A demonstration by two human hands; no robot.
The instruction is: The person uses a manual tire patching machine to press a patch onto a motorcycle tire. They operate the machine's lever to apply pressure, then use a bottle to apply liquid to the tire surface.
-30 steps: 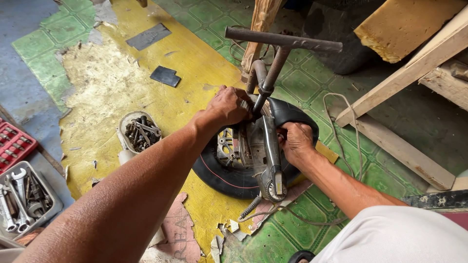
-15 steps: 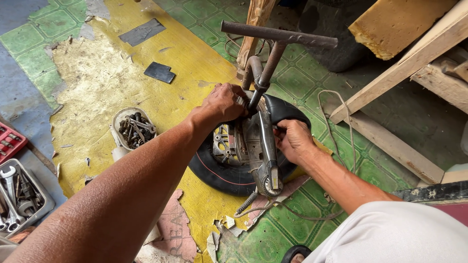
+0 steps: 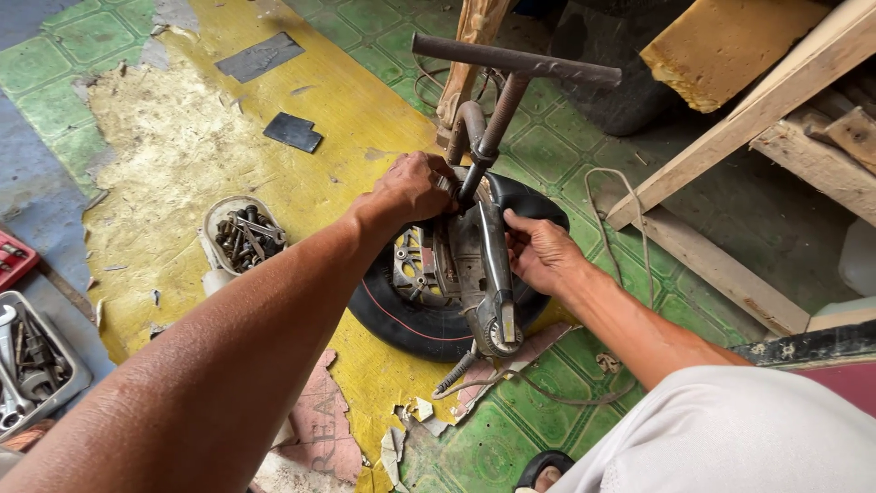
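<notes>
Left hand [image 3: 412, 188] clamps the grey metal engine casing [image 3: 474, 265] at frame centre, steadying it on the black rubber tyre [image 3: 411, 315]; right hand [image 3: 538, 251] pinches its edge (rusty T-handle wrench [image 3: 511, 64] seated above).

Left hand [image 3: 415, 187] gripping top of engine casing [image 3: 474, 265] beside T-handle wrench [image 3: 511, 82]; right hand [image 3: 540, 251] pressing casing's side. Casing sitting on black tyre [image 3: 401, 315]. Bowl of bolts [image 3: 242, 233] lying nearby on floor [image 3: 182, 137].

Worn green/yellow floor [image 3: 182, 155], tyre [image 3: 401, 319], bolt tub [image 3: 239, 233], tool tray [image 3: 36, 365]
</notes>
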